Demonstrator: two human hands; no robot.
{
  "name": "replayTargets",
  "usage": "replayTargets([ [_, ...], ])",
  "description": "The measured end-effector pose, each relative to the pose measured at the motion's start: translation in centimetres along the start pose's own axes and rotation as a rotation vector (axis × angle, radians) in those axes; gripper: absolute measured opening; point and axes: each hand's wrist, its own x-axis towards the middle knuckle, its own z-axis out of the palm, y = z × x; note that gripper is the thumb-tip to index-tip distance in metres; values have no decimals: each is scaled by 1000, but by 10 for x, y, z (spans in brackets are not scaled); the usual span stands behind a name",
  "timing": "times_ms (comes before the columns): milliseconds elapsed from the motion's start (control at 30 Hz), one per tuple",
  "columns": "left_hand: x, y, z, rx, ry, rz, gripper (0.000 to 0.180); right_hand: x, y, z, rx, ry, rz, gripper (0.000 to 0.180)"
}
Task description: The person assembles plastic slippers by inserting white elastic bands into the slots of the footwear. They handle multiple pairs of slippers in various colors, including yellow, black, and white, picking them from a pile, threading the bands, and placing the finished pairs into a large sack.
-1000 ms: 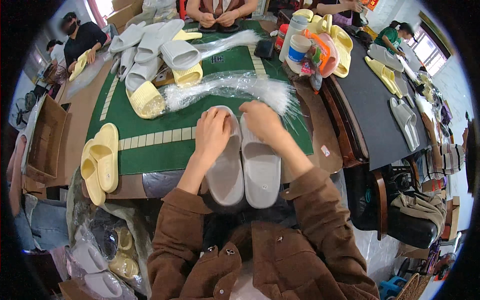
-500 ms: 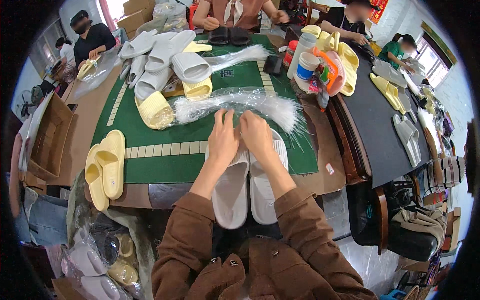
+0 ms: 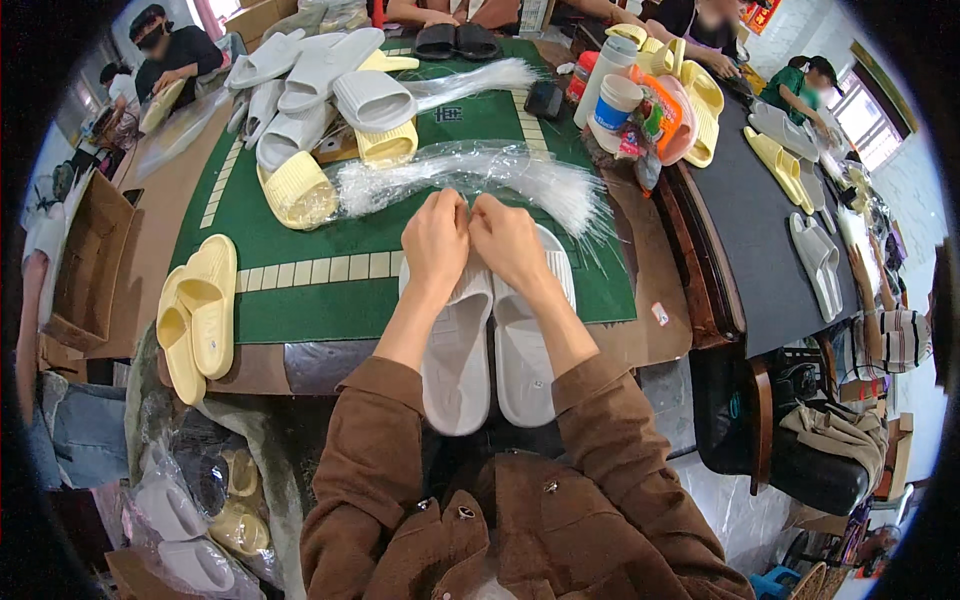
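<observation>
A pair of light grey slippers lies side by side before me, heels toward my body and reaching past the table's near edge. My left hand is above the left slipper's toe strap, its fingers curled in. Close beside it, my right hand is over the toe part of the right slipper, also closed. The thumbs and fingertips nearly meet between the straps. What they pinch, if anything, is hidden behind the knuckles. Just beyond my hands lies a bundle of thin white plastic strands, partly in a clear bag.
Grey slippers and yellow ones are heaped at the back left of the green mat. A yellow pair lies near the left edge. A paper cup stands right. Several people work around the tables.
Both hands have drawn closer together at the straps, with their fingers curling more tightly. The view has shifted slightly, so the table things appear higher and further left.
</observation>
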Motion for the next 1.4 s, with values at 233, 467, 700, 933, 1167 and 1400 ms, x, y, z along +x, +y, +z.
replayTargets([
  [233,-4,-12,7,-125,76,-35,5,-1,-1,-2,13,-52,-35,17],
  [467,2,-15,2,-219,71,-65,8,2,-1,4,184,48,-34,14],
  [700,-14,-7,-12,-9,-151,48,32,1,9,5,105,103,-94,11],
  [933,-33,-4,-20,-118,-126,168,58,1,-24,-13,205,300,-179,28],
  [1167,-41,5,-39,-983,-371,-174,29,-21,-87,-36,906,-271,3,26],
  [1400,-41,-4,-77,-354,-250,212,18,-61,-88,-145,579,-699,166,27],
])
